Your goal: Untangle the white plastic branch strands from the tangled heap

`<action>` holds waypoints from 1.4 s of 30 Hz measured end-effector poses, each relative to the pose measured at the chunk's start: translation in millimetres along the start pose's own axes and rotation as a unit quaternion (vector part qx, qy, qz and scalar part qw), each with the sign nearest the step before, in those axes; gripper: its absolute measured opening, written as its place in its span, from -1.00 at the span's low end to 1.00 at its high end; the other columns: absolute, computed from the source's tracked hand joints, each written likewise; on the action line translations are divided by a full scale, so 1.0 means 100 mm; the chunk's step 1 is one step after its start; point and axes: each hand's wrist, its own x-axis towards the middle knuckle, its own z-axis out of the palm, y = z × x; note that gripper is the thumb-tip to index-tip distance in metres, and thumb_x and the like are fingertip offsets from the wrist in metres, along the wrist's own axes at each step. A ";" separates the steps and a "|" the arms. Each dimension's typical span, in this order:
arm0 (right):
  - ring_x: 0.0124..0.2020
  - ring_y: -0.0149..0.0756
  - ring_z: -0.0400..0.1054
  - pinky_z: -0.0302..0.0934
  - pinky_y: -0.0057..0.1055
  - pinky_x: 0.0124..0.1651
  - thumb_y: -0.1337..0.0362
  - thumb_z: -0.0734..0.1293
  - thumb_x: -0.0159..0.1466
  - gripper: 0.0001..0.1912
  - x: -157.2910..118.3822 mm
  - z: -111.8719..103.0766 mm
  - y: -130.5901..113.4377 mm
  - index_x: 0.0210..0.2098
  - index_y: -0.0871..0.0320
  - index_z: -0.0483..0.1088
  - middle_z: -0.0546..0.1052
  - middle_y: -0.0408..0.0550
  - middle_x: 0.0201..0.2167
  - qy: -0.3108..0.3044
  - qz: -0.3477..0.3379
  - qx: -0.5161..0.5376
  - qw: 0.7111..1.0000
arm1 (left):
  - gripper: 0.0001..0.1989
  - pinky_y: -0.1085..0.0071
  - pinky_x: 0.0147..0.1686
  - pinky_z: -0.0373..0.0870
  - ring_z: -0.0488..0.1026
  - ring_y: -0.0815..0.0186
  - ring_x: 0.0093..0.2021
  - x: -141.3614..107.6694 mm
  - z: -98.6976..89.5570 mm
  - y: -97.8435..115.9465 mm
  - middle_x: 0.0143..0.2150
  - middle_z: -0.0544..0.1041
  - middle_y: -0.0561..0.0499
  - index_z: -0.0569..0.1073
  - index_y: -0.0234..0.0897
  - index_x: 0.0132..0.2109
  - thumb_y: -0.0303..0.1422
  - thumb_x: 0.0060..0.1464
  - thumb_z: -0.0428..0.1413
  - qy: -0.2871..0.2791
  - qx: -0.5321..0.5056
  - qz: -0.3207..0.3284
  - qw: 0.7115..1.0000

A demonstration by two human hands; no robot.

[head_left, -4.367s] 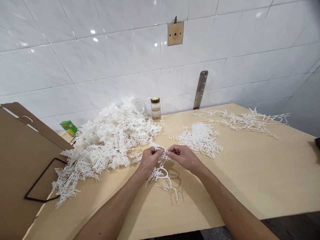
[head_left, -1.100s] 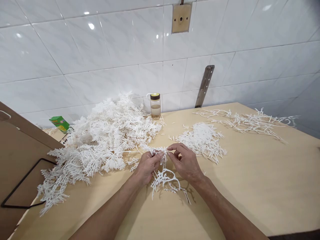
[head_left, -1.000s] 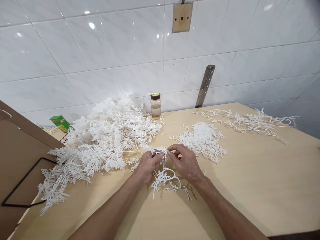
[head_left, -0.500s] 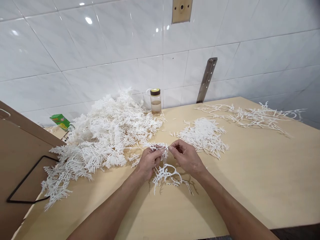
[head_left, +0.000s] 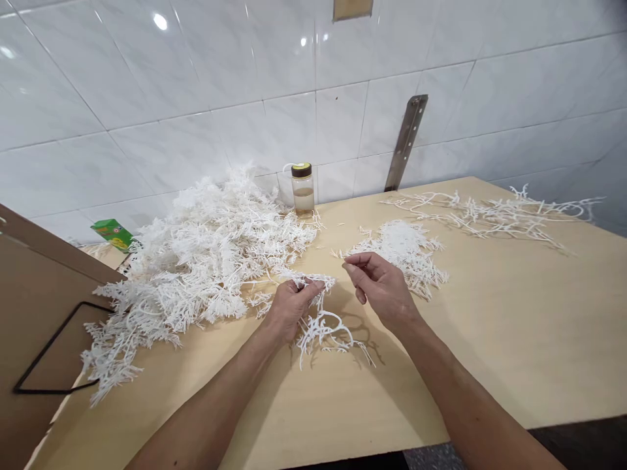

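Observation:
My left hand point(head_left: 290, 307) is closed around a white plastic branch point(head_left: 327, 329), thumb pressed on its stem. The branch's twiggy, curled end hangs below the fingers over the tabletop. To the right, my right hand point(head_left: 382, 287) is apart from the branch, its thumb and forefinger pinched together. Whether a small piece sits in that pinch I cannot make out. Just behind my right hand lies a low heap of short white sprigs point(head_left: 401, 251). Left of my left hand rises a large pile of frilly white plastic foliage point(head_left: 210, 254).
Bare white stems point(head_left: 490, 212) lie at the table's far right. A lidded bottle point(head_left: 303, 192) of liquid stands by the tiled wall, near a metal bracket point(head_left: 406, 143). At left are a green box point(head_left: 112, 233) and a brown board point(head_left: 39, 294) with a black wire loop point(head_left: 46, 346).
My right hand has come away from the branch, moving slightly right and up toward the heap of sprigs. My left hand keeps its hold. The view has tilted down a little.

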 end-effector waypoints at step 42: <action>-0.64 -0.45 0.11 0.05 -0.47 -0.59 -0.08 0.36 0.18 -0.61 -0.01 0.09 0.10 -0.39 0.16 0.41 0.29 -0.21 -0.62 -0.095 0.036 -0.094 0.990 | -0.53 0.48 -0.57 0.16 0.14 0.48 -0.61 -0.04 0.03 0.04 -0.62 0.24 0.15 0.44 -0.37 -0.42 -0.02 -0.22 0.34 0.011 0.051 0.026 0.998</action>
